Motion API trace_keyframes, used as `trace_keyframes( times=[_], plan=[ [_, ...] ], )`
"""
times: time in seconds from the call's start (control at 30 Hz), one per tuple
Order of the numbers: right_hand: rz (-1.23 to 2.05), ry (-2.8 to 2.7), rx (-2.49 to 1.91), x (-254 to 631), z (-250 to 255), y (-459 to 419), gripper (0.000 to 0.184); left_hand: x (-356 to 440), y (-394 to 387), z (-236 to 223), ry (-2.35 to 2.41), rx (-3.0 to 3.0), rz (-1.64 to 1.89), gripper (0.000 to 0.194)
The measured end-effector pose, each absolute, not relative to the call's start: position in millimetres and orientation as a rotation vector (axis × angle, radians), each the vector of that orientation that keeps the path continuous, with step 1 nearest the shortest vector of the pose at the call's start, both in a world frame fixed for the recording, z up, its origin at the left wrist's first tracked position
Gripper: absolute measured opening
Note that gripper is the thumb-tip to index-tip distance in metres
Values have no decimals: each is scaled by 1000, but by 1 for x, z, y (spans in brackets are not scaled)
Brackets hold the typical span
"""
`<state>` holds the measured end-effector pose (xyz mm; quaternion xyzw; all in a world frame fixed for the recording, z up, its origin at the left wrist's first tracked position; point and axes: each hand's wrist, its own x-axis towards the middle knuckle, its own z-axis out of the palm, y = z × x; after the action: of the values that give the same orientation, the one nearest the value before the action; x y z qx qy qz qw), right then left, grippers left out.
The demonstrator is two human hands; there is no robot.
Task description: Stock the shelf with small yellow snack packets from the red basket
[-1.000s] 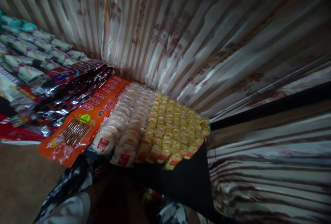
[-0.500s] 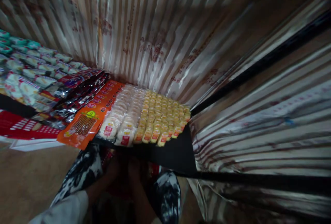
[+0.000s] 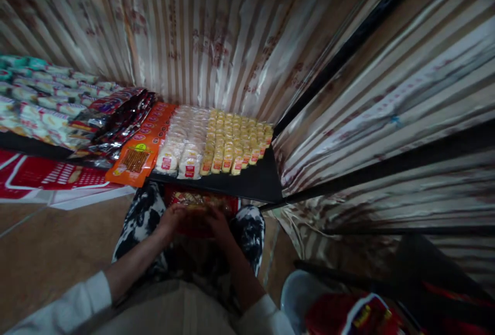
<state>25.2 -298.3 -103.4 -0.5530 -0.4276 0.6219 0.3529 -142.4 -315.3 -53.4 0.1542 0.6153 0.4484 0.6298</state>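
Low between my knees, my left hand point(image 3: 172, 218) and my right hand point(image 3: 218, 225) are closed on opposite sides of a dark red package point(image 3: 194, 230). Shadow and blur hide its details and my fingertips. Just beyond it, under the shelf edge, lies a red packet point(image 3: 178, 196) with pale contents showing through. On the black shelf point(image 3: 247, 183) above my hands stand rows of white round wrapped cakes point(image 3: 189, 162) and yellow wrapped snacks point(image 3: 235, 144). An orange snack bag point(image 3: 135, 161) leans over the shelf's front edge.
Dark foil snack packs point(image 3: 126, 116) and white-and-green packets point(image 3: 50, 98) fill the shelf's left side. Striped cloth point(image 3: 216, 26) hangs behind, with black poles point(image 3: 348, 51) at right. Red cartons point(image 3: 50, 172) stand at left; a pale tub point(image 3: 297, 294) is at lower right.
The view has tilted down, so the shelf sits higher and the tub appears at lower right. My hands show more clearly, with the red package between them.
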Motion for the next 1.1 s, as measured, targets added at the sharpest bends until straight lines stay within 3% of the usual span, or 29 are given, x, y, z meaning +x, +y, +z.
trace_keyframes(
  times=[0.2, 0.37, 0.47, 0.63, 0.83, 1.1],
  plan=[
    [1617, -958, -1273, 36, -52, -302, 46, -126, -302, -3, 1251, 229, 1015, 24],
    [1561, -794, -1244, 49, -33, -296, 49, -111, -286, 15, 1204, 386, 912, 15],
    [1503, -786, -1279, 59, -26, -295, 46, -102, -281, 20, 1232, 497, 841, 22],
    [1445, -823, -1307, 82, -13, -289, 46, -91, -273, 25, 1352, 870, 717, 41],
    [1361, -974, -1241, 109, 10, -269, 44, -72, -251, 35, 1361, 1815, 609, 46],
    [1144, -1000, -1203, 128, 18, -244, 44, -25, -221, 53, 1174, 1972, 616, 46]
  ],
)
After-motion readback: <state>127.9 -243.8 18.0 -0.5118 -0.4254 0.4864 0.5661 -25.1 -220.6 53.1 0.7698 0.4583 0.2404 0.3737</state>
